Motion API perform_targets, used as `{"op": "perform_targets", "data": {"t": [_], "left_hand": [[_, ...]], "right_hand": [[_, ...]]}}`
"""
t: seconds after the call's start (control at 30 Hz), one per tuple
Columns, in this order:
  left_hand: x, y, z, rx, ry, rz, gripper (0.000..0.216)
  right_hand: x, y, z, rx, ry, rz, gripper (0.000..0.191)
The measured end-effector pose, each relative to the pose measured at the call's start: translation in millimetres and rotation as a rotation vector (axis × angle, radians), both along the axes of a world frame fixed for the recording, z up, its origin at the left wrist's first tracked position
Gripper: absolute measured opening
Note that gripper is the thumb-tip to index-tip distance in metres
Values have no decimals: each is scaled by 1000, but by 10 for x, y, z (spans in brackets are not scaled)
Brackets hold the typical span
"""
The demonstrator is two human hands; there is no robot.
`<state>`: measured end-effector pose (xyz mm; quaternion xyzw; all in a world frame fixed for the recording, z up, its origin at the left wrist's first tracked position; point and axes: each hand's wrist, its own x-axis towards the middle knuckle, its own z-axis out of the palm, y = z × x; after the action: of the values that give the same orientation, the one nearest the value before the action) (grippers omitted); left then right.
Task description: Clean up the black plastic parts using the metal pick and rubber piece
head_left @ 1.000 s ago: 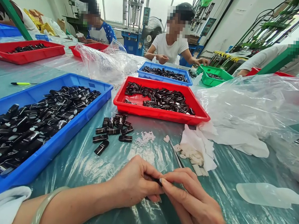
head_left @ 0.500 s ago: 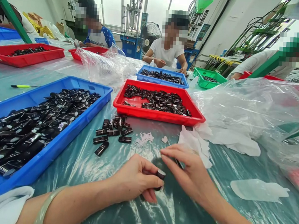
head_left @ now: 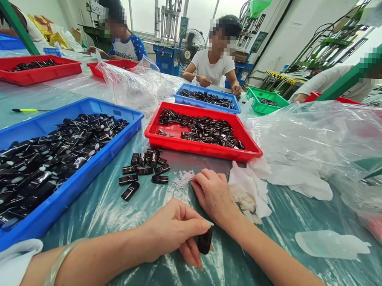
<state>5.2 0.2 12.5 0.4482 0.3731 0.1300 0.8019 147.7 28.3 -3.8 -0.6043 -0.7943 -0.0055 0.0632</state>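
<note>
My left hand (head_left: 173, 231) pinches a small black plastic part (head_left: 204, 241) and holds it upright near the table's front edge. My right hand (head_left: 213, 193) rests further out, fingers curled down over the spot where a thin metal tool lay, between a scatter of white scraps (head_left: 183, 177) and a crumpled white cloth (head_left: 251, 191). Whatever is under its fingers is hidden. A small pile of loose black parts (head_left: 144, 166) lies to the left of that hand.
A blue tray (head_left: 56, 195) full of black parts sits at left, a red tray (head_left: 197, 145) of them ahead, more trays behind. Clear plastic bags (head_left: 325, 137) heap at right, a flat clear piece (head_left: 331, 244) near it. Several people sit across the table. A pen (head_left: 28, 110) lies far left.
My right hand let go of the black part and reached forward to the tool beside the white scraps. My left hand kept the part and turned it upright.
</note>
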Motion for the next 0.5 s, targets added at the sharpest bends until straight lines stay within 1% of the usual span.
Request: {"op": "perform_targets", "data": {"t": [0.13,0.23,0.37,0.5], "left_hand": [[1,-15,-20,25,19,-22,26],[8,-22,-38,23,26,-3,24],[11,-22,-58,20,13,10,23],[8,-32,-77,-7,9,14,23]], "right_hand": [[18,-1,12,3,38,19,27],[60,-30,2,17,135,30,26],[166,-183,58,46,347,25,13],[301,-437,164,18,594,20,16]]}}
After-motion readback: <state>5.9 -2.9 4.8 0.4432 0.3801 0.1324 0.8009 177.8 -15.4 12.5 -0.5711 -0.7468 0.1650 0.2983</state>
